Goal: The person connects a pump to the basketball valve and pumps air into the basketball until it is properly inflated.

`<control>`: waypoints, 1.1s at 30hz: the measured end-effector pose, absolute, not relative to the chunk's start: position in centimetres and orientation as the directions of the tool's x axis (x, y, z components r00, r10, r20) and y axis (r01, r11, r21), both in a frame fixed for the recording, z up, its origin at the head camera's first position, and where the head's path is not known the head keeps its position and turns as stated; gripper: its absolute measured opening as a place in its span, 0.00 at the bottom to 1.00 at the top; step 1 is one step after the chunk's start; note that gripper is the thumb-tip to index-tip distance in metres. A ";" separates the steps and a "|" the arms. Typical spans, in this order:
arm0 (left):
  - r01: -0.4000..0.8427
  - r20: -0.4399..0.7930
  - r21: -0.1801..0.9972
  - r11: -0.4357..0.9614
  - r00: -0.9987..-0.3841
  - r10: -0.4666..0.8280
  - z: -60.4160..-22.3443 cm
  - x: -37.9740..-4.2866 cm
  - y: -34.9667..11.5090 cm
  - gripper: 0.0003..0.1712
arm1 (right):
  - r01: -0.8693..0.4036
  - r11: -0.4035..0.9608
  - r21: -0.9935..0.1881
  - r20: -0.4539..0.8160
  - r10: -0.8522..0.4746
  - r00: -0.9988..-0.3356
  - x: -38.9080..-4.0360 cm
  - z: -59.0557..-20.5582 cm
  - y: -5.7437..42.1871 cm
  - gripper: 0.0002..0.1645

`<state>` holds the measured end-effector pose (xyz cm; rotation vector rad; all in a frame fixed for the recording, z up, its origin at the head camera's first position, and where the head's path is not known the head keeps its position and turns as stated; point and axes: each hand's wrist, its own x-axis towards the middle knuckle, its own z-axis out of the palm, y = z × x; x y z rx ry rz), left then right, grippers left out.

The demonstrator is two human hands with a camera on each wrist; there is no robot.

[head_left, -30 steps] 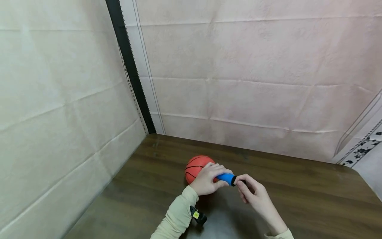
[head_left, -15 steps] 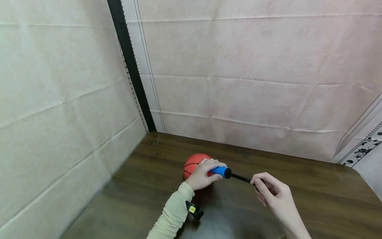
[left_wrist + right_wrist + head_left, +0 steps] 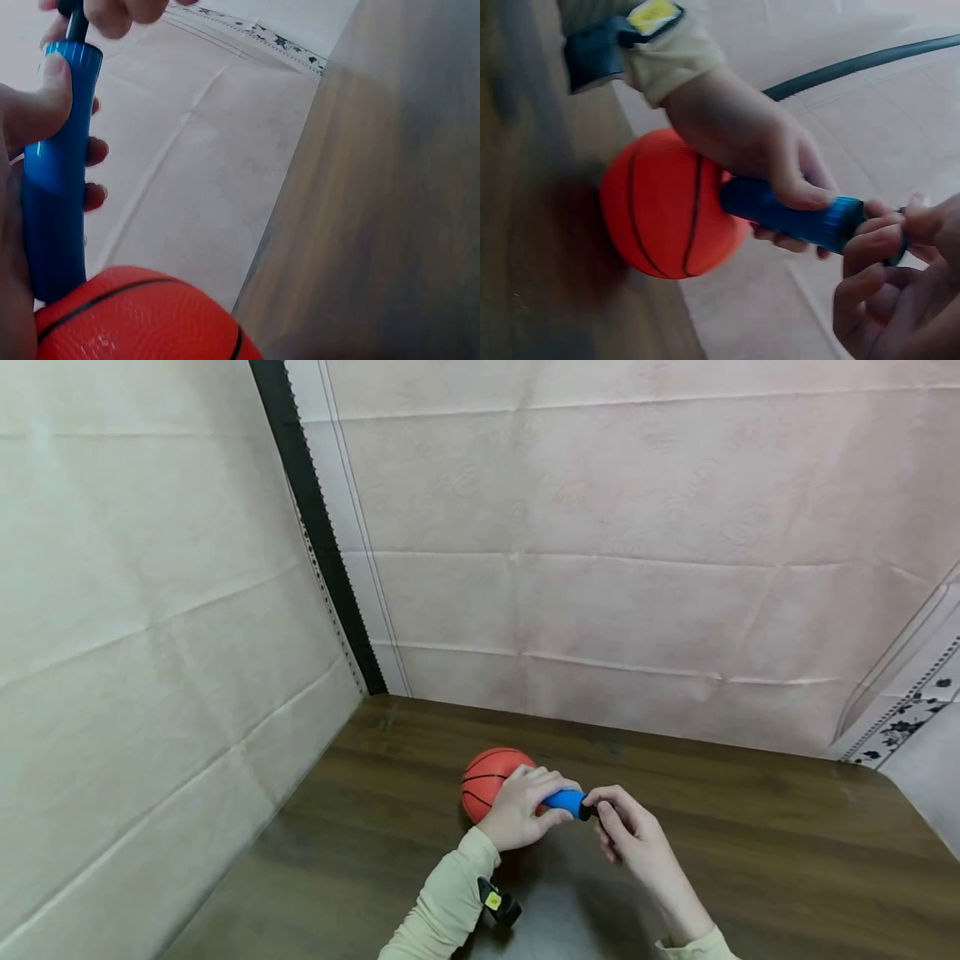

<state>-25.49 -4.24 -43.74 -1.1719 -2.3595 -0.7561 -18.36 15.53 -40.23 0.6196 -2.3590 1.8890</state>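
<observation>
A red-orange basketball [image 3: 482, 783] with black lines rests on the table. My left hand [image 3: 519, 814] grips the blue barrel of a hand pump [image 3: 564, 802], thumb on one side and fingers round the other. The barrel's far end meets the ball in the left wrist view; any needle there is hidden. At the pump's near end, my right hand [image 3: 632, 833] pinches the black handle, mostly covered by its fingers. In the left wrist view a short length of dark rod [image 3: 77, 28] shows between barrel and handle.
The brown wood-grain table [image 3: 750, 827] extends around the hands. Pale creased cloth [image 3: 637, 527] hangs behind it and on the left side. A dark strip [image 3: 330, 527] runs down the corner. A black wrist camera [image 3: 501, 902] sits on the left sleeve.
Half a second ago the right hand had drawn the pump's black rod far out to the right; now the rod is nearly all back in the barrel. The left hand keeps its grip.
</observation>
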 end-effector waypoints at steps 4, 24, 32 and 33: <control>0.810 0.569 0.356 0.466 -0.584 0.580 -44.1 -25.5 -4.6 0.20 | -0.260 0.250 -0.933 0.191 -0.268 -0.944 -17.9 -39.3 16.1 0.13; 0.746 0.528 0.597 0.296 -0.643 0.555 -45.1 -25.7 -4.1 0.20 | -0.450 0.011 -0.893 0.427 -0.301 -0.853 -16.3 -37.8 17.3 0.06; 0.866 0.654 0.362 0.345 -0.500 0.568 -44.7 -26.1 -4.6 0.26 | -0.389 0.175 -0.904 0.329 -0.295 -0.897 -18.4 -40.6 15.3 0.09; 0.869 0.661 0.352 0.348 -0.494 0.565 -44.7 -26.2 -4.8 0.26 | -0.389 0.186 -0.902 0.324 -0.302 -0.896 -18.4 -40.5 15.2 0.09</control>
